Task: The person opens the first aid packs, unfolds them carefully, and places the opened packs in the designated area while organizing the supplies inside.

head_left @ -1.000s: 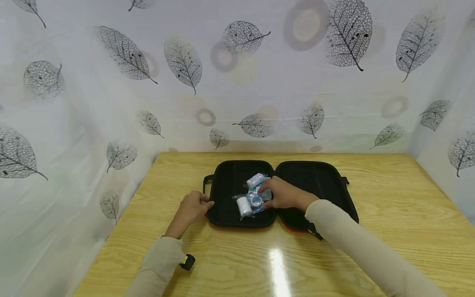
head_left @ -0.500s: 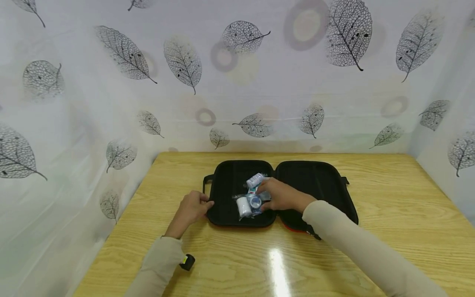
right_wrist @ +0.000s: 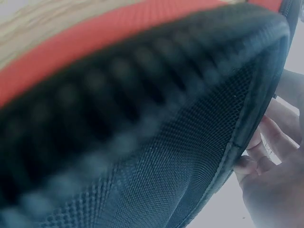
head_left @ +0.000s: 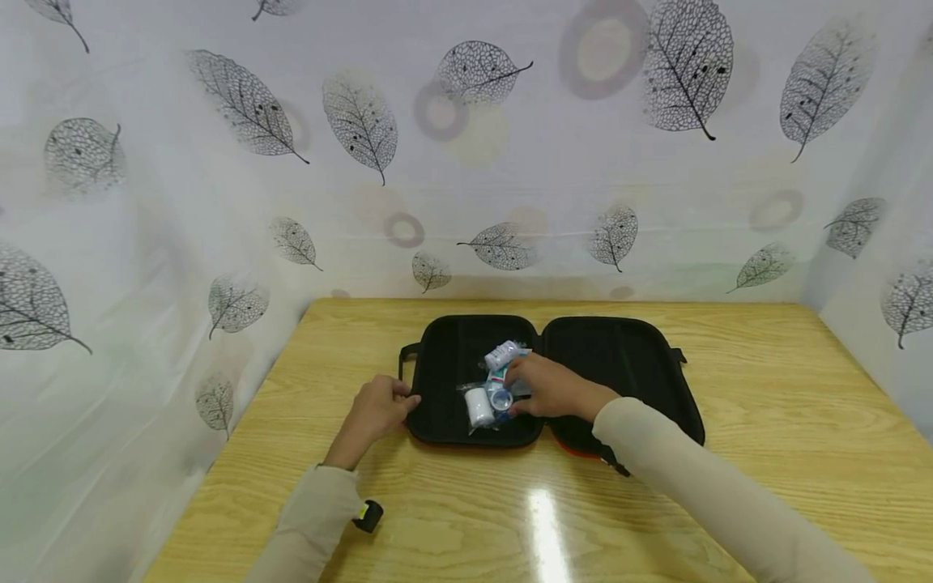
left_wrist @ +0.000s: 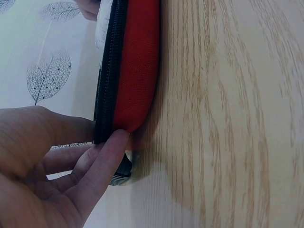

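An open zip case (head_left: 437, 413) with a black lining lies flat on the table, its two halves spread side by side. My left hand (head_left: 375, 407) pinches the left half's near left edge; in the left wrist view, thumb and fingers sit on the zip and the red shell (left_wrist: 137, 61). In the left half lie two white rolls in clear wrap, one farther back (head_left: 501, 355) and one nearer (head_left: 479, 407), and a blue-white ring-shaped roll (head_left: 500, 399). My right hand (head_left: 557, 389) reaches over the hinge, thumb and fingers around a clear plastic packet (head_left: 521, 387) beside the ring, partly hidden.
The case's right half (head_left: 649, 364) lies under my right forearm, a zip end (head_left: 615, 465) hanging at its front. A carry handle (head_left: 406, 360) sticks out at the left. Behind the wooden table (head_left: 787, 389) hangs a leaf-patterned cloth (head_left: 554, 186).
My right hand has shifted very slightly towards me, still at the packet, and the ring-shaped roll has moved slightly. My left hand stays at the case's edge.
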`<action>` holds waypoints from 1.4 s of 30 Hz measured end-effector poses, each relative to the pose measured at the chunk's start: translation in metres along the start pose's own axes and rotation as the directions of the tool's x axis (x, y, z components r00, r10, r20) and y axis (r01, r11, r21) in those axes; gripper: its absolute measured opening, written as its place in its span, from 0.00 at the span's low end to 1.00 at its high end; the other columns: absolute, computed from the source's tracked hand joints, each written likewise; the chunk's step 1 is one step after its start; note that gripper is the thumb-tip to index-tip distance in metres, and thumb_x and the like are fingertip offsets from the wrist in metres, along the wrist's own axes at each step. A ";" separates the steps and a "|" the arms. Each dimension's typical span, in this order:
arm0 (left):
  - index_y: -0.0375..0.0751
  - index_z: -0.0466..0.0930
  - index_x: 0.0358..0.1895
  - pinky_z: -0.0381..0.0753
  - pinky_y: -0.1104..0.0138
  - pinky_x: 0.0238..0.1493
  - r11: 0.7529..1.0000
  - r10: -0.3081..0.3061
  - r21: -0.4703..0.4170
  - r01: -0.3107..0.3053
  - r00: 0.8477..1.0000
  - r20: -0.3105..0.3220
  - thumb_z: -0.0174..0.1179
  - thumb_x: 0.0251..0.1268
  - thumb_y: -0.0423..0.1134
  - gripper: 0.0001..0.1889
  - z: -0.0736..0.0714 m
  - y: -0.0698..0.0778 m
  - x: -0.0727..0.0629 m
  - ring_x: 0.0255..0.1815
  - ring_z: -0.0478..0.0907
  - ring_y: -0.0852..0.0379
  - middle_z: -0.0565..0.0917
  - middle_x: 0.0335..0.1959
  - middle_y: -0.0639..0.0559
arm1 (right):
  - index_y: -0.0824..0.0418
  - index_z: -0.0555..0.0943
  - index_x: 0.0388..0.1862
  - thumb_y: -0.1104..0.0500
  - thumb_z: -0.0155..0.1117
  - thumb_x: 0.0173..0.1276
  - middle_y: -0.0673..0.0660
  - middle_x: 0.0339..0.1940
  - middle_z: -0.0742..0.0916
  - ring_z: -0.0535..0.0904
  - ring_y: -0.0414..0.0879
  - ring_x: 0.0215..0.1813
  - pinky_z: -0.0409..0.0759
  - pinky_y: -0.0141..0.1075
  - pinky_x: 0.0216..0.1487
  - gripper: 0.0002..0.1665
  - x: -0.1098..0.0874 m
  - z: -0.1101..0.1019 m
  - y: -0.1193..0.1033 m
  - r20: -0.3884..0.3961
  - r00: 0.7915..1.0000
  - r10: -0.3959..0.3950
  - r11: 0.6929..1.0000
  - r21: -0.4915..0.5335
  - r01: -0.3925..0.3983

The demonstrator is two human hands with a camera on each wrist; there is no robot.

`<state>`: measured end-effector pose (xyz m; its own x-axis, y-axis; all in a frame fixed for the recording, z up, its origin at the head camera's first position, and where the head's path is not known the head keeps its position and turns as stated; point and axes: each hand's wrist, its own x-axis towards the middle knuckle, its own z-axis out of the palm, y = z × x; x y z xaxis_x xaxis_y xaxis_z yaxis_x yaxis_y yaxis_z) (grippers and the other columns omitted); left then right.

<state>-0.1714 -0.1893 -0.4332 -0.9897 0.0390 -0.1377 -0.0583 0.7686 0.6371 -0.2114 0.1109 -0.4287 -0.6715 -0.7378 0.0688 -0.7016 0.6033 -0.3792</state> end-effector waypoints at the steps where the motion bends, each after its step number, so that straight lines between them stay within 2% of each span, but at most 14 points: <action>1: 0.27 0.85 0.50 0.84 0.60 0.35 1.000 0.001 0.001 -0.001 1.000 -0.001 0.66 0.69 0.37 0.15 0.000 0.000 0.000 0.22 0.83 0.58 0.87 0.29 0.48 | 0.62 0.87 0.46 0.56 0.79 0.61 0.58 0.52 0.85 0.79 0.56 0.57 0.66 0.58 0.71 0.17 0.000 0.000 0.000 -0.003 1.000 -0.001 1.000 0.000 0.001; 4: 0.27 0.85 0.50 0.84 0.60 0.36 1.000 0.004 0.006 -0.004 1.000 -0.002 0.66 0.69 0.37 0.15 0.000 0.000 0.000 0.23 0.83 0.58 0.86 0.29 0.49 | 0.63 0.87 0.45 0.56 0.79 0.61 0.57 0.50 0.85 0.79 0.56 0.56 0.65 0.58 0.72 0.17 -0.001 0.000 0.000 -0.009 1.000 -0.001 1.000 0.019 0.001; 6: 0.27 0.85 0.50 0.84 0.60 0.36 1.000 0.004 0.010 -0.004 1.000 -0.002 0.67 0.69 0.37 0.15 0.000 0.000 0.000 0.23 0.83 0.58 0.86 0.29 0.49 | 0.63 0.87 0.45 0.56 0.79 0.61 0.57 0.49 0.86 0.80 0.55 0.55 0.67 0.57 0.70 0.16 -0.001 -0.001 0.000 -0.015 1.000 0.000 1.000 0.028 0.001; 12: 0.27 0.85 0.50 0.83 0.61 0.34 1.000 -0.002 0.009 0.002 1.000 -0.003 0.67 0.68 0.37 0.15 0.000 0.000 0.000 0.25 0.83 0.58 0.86 0.29 0.49 | 0.62 0.88 0.43 0.57 0.77 0.63 0.54 0.45 0.86 0.81 0.51 0.49 0.81 0.47 0.53 0.13 -0.002 0.000 0.002 -0.033 0.999 -0.005 0.999 0.045 0.007; 25: 0.27 0.84 0.51 0.84 0.59 0.38 1.000 -0.011 0.014 0.010 1.000 0.002 0.66 0.69 0.38 0.16 0.000 0.000 0.000 0.25 0.83 0.58 0.87 0.31 0.48 | 0.60 0.88 0.41 0.56 0.77 0.64 0.53 0.42 0.84 0.82 0.48 0.44 0.82 0.43 0.47 0.11 -0.002 0.001 -0.001 -0.020 1.000 0.019 0.999 0.051 -0.018; 34: 0.27 0.85 0.50 0.84 0.60 0.35 1.000 -0.001 0.012 0.001 1.000 -0.001 0.66 0.69 0.37 0.15 0.001 0.000 0.001 0.24 0.83 0.58 0.86 0.30 0.48 | 0.61 0.87 0.43 0.56 0.76 0.64 0.53 0.43 0.84 0.82 0.47 0.45 0.82 0.43 0.48 0.12 -0.002 -0.001 0.000 0.000 1.000 0.029 0.998 0.062 -0.029; 42: 0.27 0.85 0.50 0.84 0.59 0.37 1.000 -0.002 0.024 0.002 1.000 -0.003 0.67 0.69 0.37 0.15 0.000 0.000 0.000 0.26 0.83 0.58 0.86 0.31 0.48 | 0.64 0.85 0.52 0.55 0.76 0.65 0.58 0.51 0.84 0.81 0.54 0.54 0.80 0.48 0.56 0.20 0.000 -0.006 -0.001 0.048 0.997 0.067 0.993 0.094 -0.071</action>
<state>-0.1718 -0.1890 -0.4332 -0.9900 0.0359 -0.1364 -0.0568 0.7836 0.6186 -0.2123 0.1119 -0.4229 -0.7051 -0.7092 -0.0010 -0.6263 0.6233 -0.4682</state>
